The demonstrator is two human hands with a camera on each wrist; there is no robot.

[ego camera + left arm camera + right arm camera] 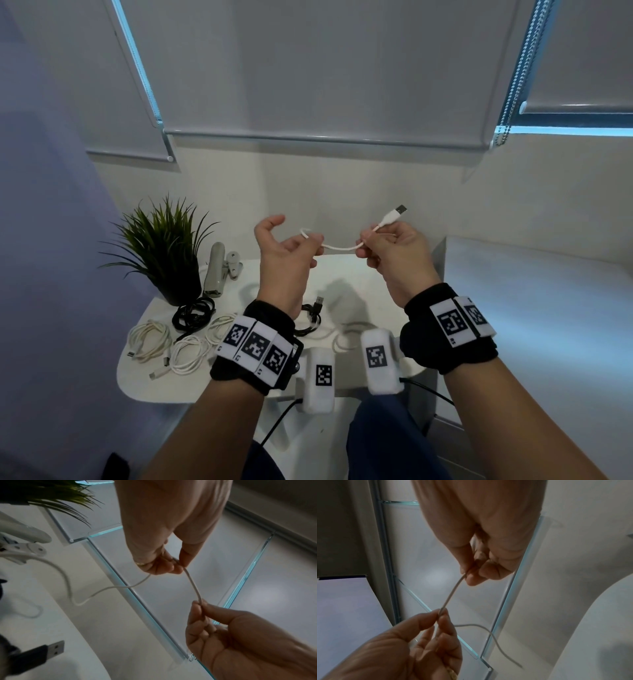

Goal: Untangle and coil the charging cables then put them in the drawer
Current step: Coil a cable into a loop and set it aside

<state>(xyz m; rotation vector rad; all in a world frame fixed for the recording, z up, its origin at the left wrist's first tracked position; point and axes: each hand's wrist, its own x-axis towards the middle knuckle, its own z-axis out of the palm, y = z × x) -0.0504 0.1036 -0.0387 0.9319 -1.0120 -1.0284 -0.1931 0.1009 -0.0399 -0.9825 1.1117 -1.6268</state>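
Grey blinds (308, 68), white wall (342, 178)

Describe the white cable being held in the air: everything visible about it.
The white cable is thin, smooth and plastic-looking. A short, slightly sagging span runs between the left hand and right hand, both pinching it above the table. Its USB plug sticks up past the right hand; the rest trails down from the left hand.

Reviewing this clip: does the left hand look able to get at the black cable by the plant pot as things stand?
Probably not at once. The left hand is raised above the table, pinching the white cable that the right hand also holds. The black cable lies uncovered below; free that hand first.
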